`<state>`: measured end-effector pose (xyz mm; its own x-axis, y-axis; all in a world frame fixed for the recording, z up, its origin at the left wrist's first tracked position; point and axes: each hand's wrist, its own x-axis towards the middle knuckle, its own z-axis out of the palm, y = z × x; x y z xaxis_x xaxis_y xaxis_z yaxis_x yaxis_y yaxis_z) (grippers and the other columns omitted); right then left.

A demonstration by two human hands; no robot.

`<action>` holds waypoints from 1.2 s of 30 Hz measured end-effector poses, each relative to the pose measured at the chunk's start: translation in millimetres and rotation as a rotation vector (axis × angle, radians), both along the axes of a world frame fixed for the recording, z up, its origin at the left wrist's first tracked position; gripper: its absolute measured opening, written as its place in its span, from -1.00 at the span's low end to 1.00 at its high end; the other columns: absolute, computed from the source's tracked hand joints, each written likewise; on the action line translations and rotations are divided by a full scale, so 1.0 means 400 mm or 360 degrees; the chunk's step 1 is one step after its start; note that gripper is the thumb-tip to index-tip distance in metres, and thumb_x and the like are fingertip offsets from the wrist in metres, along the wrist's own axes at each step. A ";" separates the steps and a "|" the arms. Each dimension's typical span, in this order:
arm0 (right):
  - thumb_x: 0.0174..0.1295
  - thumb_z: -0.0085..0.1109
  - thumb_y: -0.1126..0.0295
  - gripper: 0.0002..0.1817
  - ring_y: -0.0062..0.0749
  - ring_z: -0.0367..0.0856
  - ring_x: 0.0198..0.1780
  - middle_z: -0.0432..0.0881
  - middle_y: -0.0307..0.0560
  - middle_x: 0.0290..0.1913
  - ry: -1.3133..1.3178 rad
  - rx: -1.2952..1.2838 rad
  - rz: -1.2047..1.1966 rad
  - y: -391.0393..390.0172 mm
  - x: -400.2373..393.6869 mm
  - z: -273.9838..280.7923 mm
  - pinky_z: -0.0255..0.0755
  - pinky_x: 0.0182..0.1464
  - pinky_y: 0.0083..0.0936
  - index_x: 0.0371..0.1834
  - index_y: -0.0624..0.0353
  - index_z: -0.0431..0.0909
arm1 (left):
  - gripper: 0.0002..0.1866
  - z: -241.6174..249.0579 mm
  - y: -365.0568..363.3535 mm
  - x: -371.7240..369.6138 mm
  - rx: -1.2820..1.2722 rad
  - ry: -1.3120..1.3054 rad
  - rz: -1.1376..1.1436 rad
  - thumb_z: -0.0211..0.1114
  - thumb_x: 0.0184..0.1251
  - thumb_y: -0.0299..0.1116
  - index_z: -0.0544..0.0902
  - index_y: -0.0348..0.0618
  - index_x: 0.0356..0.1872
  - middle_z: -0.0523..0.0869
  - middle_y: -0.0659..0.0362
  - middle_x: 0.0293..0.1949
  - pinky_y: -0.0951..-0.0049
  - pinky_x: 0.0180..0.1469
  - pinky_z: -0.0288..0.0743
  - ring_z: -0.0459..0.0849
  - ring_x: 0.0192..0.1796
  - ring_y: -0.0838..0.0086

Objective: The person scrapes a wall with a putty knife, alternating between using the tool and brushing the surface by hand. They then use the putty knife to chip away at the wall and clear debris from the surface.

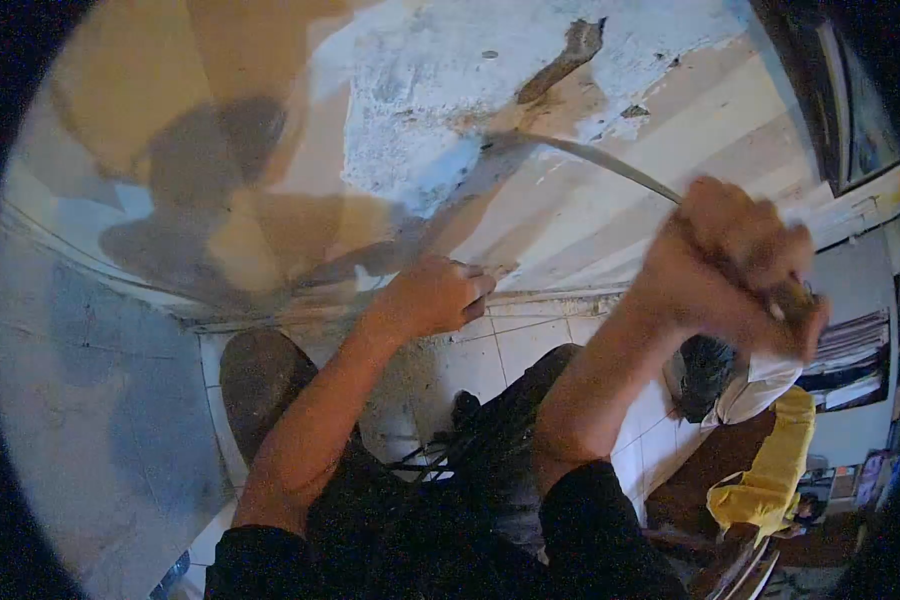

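My right hand [740, 265], a little blurred, is closed round the grip of a long, thin, curved knife [615, 168]. Its blade reaches left, and the far end meets or nearly meets the wall [410, 150], where the paint has come off in a pale, rough patch. Low by the foot of the wall is my left hand [435, 295], fingers curled inward. A small pale bit shows at its fingertips, but I cannot make out whether it is held. Higher up, a dark gouge [565, 62] breaks the bare patch.
White floor tiles [515, 345] with dust and crumbs lie below the wall, between my knees. To the right are a black bag [705, 375], a yellow cloth [765, 480] and a stack of papers or folders [850, 355]. A grey-blue wall [120, 400] closes the left side.
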<state>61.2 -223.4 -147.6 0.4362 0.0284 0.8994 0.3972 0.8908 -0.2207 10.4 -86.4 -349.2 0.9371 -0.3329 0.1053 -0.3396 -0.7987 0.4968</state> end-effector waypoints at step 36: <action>0.09 -0.16 -0.33 -0.36 -0.56 -0.06 -0.78 0.08 -0.31 -0.83 0.0621 0.0505 0.0185 0.007 -0.047 0.013 -0.16 -0.69 -0.54 -0.75 0.03 0.19 | -0.77 -0.035 -0.009 -0.012 -0.0093 -0.0579 0.0010 0.17 0.16 -0.22 0.59 -0.11 -0.24 0.65 -0.01 -0.52 0.08 -0.25 0.54 0.67 -0.38 0.08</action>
